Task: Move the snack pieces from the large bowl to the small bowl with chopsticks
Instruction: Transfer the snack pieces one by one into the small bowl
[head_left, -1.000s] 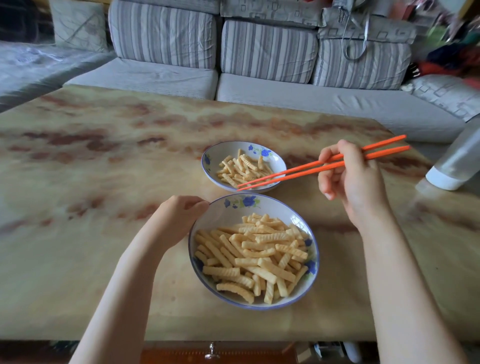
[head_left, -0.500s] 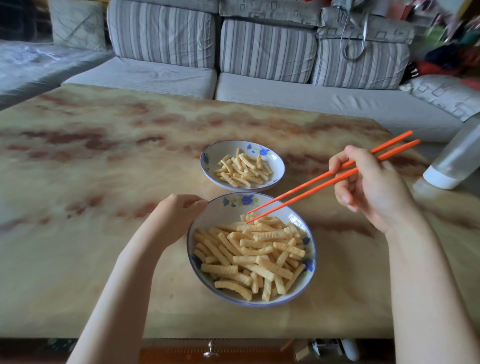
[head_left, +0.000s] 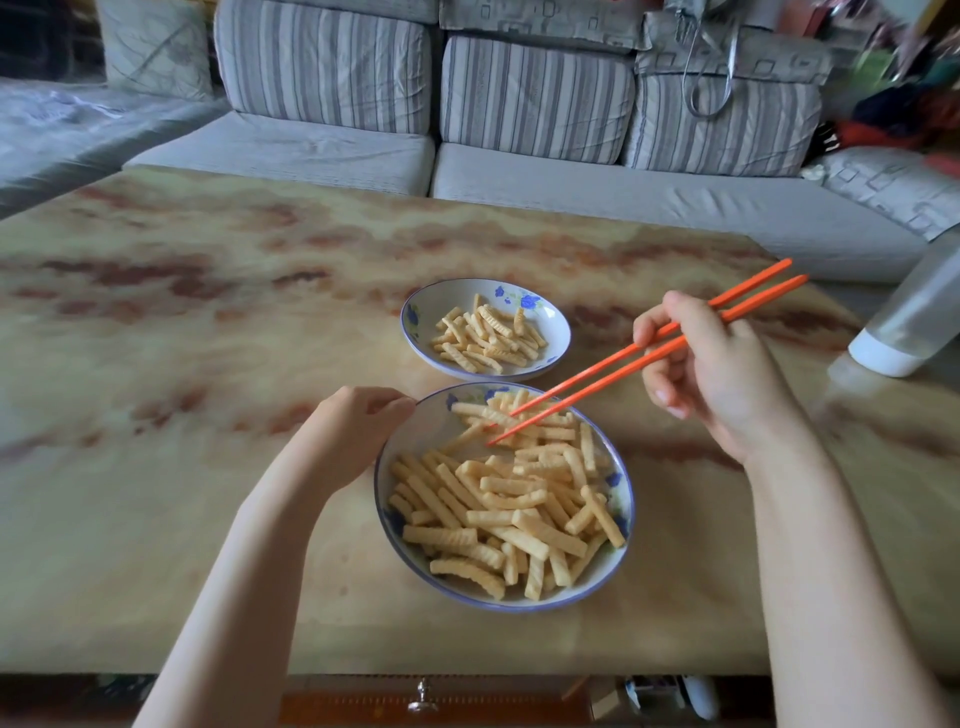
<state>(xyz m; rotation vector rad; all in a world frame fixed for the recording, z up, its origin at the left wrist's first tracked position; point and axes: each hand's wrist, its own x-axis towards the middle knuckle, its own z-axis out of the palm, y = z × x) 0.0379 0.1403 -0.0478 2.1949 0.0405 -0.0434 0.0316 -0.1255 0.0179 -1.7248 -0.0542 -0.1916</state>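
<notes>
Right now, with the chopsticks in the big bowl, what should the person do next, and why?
Probably pinch the chopsticks shut on one snack piece: their tips lie apart among the pieces at the large bowl's far side, holding nothing, and the left hand grips the rim.

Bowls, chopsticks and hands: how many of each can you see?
Bowls: 2 (large bowl, small bowl)
Chopsticks: 2
Hands: 2 (left hand, right hand)
Total: 6
</notes>
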